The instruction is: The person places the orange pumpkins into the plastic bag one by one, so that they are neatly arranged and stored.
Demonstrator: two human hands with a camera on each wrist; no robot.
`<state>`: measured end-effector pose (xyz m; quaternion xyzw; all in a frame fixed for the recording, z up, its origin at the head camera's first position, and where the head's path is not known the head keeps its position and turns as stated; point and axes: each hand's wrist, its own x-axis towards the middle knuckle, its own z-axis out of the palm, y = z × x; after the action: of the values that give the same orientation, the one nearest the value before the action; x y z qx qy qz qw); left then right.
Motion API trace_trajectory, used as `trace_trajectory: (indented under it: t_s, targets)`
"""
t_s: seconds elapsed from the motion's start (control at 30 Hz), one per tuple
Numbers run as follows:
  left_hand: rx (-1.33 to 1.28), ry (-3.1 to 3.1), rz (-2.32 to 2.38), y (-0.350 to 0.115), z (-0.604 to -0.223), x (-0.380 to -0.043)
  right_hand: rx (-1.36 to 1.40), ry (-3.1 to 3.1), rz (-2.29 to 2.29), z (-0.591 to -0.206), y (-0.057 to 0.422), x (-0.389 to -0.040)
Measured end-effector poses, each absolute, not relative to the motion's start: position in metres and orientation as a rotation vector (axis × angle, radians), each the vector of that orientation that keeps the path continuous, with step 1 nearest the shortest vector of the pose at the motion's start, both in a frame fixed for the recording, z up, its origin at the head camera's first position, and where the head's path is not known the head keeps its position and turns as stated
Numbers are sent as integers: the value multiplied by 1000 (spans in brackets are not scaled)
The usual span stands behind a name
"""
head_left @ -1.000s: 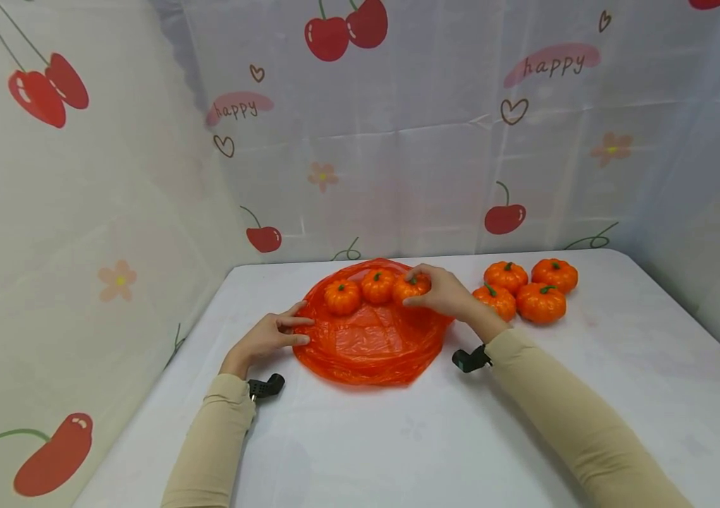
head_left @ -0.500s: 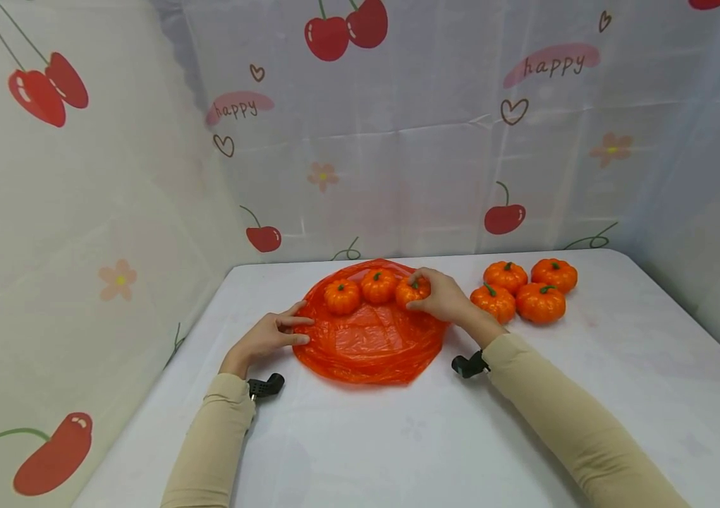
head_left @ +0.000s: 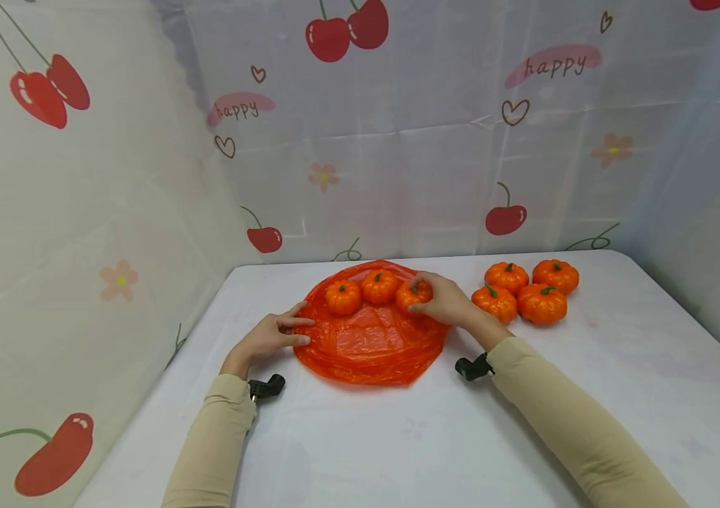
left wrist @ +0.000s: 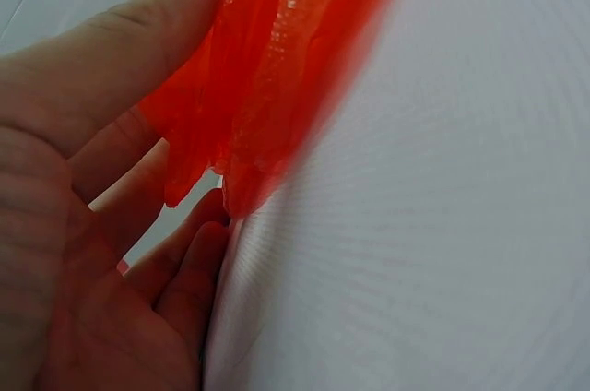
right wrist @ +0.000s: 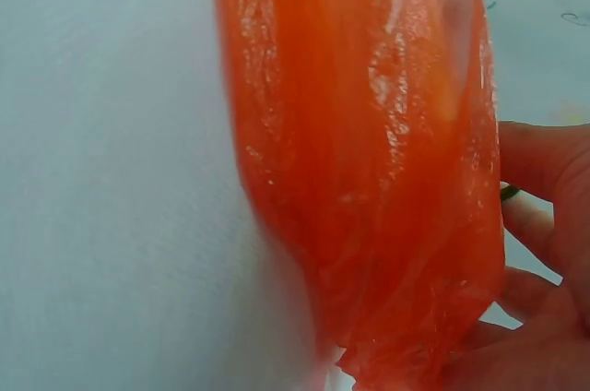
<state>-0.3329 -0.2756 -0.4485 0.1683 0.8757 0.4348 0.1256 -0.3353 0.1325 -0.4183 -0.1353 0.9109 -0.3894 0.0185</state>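
At left, a person's left hand (head_left: 267, 335) braces the near-left edge of an open orange plastic bag (head_left: 369, 339), its thumb and upper fingers spread apart and touching the crinkled film. The bag lies on a white table (head_left: 360, 451), its mouth wide. Inside its rim, along the far side, a first pumpkin (head_left: 343, 298) and a second pumpkin (head_left: 379, 286) sit free of any grip, stems up; by all appearances, those two are done. Just beside them, a third pumpkin (head_left: 409, 298) also lies within the rim, but the right hand (head_left: 445, 300) pinches it between thumb and fingers, so its placing looks nearly complete, short only of release. At right, outside the bag, four more wait in a close cluster on the table: a near-left pumpkin (head_left: 493, 304), a far-left pumpkin (head_left: 506, 278), a near-right pumpkin (head_left: 542, 303) and a far-right pumpkin (head_left: 555, 275), none touched by a hand. With three of seven visible pumpkins inside the rim, the bagging appears a little under half finished. The bag's mouth is not yet gathered or closed.
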Motion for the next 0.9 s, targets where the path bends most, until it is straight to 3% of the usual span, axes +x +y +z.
trace_trajectory:
  t_s: [0.4,0.9]
  targets:
    - [551,2572,1255,-277,-448,-333,-411,2871,-1267,-404,150,-313]
    - [555,2562,1268,-277,-451,-336,-374,2940,-1238,-391,206,-288]
